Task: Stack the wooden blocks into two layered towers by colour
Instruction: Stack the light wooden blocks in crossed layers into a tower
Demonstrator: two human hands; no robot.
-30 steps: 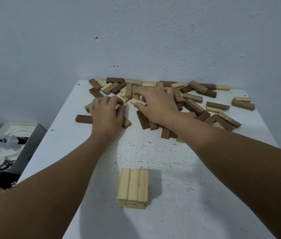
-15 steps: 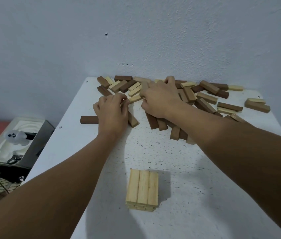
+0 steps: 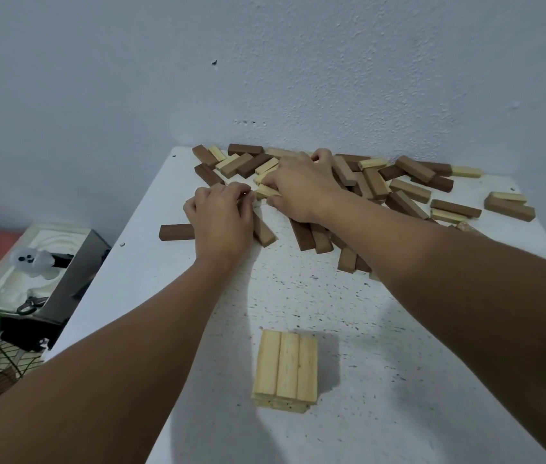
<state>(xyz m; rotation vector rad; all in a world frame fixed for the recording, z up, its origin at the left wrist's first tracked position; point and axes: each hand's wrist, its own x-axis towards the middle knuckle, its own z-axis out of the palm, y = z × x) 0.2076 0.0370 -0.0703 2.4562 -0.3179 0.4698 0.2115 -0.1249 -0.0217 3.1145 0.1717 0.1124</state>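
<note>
A low tower of light wooden blocks (image 3: pixel 285 368), three blocks across its top layer, stands at the near middle of the white table (image 3: pixel 382 329). Mixed light and dark blocks (image 3: pixel 408 192) lie scattered along the far edge by the wall. My left hand (image 3: pixel 221 219) lies palm down at the pile's left side, its fingers curled onto the end of a light block (image 3: pixel 264 191). My right hand (image 3: pixel 301 185) reaches over the pile and grips that same light block from the other side. Both palms hide whatever lies under them.
A single dark block (image 3: pixel 176 232) lies apart, left of my left hand. Several dark blocks (image 3: pixel 311 237) jut toward me below my right wrist. The wall rises right behind the pile. Left of the table, lower down, are a tray with a white figure (image 3: pixel 35 262) and cables.
The camera has moved closer and tilted. My right hand has reached deeper into the pile and drawn a light block toward my left hand, which has stayed almost still.
</note>
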